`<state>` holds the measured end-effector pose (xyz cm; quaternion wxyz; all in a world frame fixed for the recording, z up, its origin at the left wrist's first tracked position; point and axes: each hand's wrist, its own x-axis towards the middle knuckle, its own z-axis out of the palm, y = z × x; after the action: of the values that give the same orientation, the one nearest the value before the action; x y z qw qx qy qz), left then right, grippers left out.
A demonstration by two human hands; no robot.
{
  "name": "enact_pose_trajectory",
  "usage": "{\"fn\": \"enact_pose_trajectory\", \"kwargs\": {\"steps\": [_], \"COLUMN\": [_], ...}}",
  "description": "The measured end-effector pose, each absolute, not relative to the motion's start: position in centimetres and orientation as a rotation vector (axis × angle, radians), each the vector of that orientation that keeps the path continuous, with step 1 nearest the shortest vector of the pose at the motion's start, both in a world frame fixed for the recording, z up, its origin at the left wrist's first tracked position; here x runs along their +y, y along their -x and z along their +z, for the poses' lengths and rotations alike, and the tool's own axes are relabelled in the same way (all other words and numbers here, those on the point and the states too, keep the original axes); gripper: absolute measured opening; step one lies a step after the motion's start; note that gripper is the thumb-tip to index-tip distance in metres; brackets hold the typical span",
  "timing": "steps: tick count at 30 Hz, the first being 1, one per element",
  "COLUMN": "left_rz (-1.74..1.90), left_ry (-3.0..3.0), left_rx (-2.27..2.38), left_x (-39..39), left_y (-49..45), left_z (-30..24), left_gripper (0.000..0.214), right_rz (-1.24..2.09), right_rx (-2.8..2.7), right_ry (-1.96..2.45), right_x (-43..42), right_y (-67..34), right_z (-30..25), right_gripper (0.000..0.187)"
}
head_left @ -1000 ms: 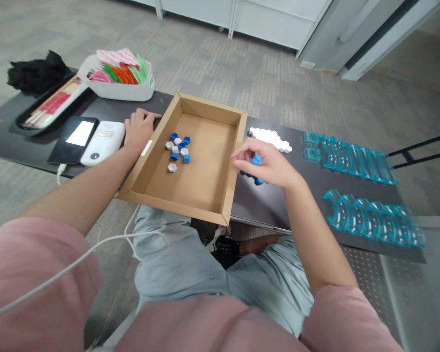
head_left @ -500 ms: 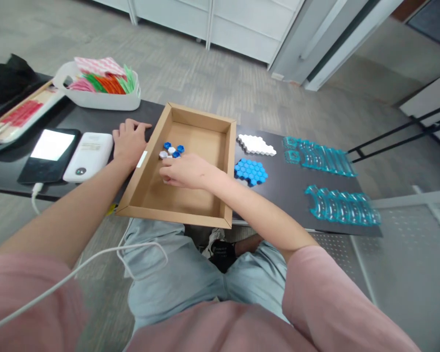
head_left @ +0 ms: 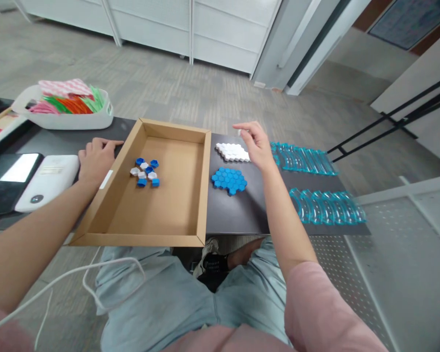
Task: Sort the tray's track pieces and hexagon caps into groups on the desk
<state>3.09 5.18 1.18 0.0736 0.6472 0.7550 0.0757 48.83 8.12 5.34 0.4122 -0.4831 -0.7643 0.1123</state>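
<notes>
My right hand [head_left: 255,144] is raised over the right side of the table, pinching a small white hexagonal tile [head_left: 241,132] between thumb and fingertips. Just beneath and left of it lies a flat cluster of white hexagonal tiles [head_left: 231,152]; nearer to me sits a similar cluster of blue hexagonal tiles [head_left: 229,181]. My left hand [head_left: 96,160] rests on the table against the left wall of a shallow cardboard box [head_left: 168,239], fingers apart and holding nothing. Inside the box, several blue and white tiles [head_left: 145,172] form a small loose group.
Two rows of clear teal plastic pieces [head_left: 306,159] lie at the table's right end. To the left are a white power bank [head_left: 47,183], a black device with a lit screen [head_left: 12,181] and a white basket [head_left: 73,121] of colourful items. A white cable [head_left: 69,276] crosses my lap.
My right hand has left the box's tile group and moved right, above the white cluster, where it now pinches a white tile. My left hand stays beside the box. The view has shifted right.
</notes>
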Motion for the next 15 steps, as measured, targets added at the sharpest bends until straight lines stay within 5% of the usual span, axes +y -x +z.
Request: {"fn": "enact_pose_trajectory", "kwargs": {"steps": [9, 15], "left_rz": [0.153, 0.158], "left_ry": [-1.882, -1.92], "left_rx": [2.363, 2.379], "left_x": [5.9, 6.5], "left_y": [-3.0, -1.8], "left_z": [0.9, -0.3], "left_gripper": [0.073, 0.081], "right_rz": [0.19, 0.193], "right_rx": [-1.758, -1.824], "right_ry": [1.796, 1.941], "right_x": [10.6, 11.3], "right_y": [-55.7, -56.4], "right_z": [1.4, -0.1], "right_gripper": [0.01, 0.009]}}
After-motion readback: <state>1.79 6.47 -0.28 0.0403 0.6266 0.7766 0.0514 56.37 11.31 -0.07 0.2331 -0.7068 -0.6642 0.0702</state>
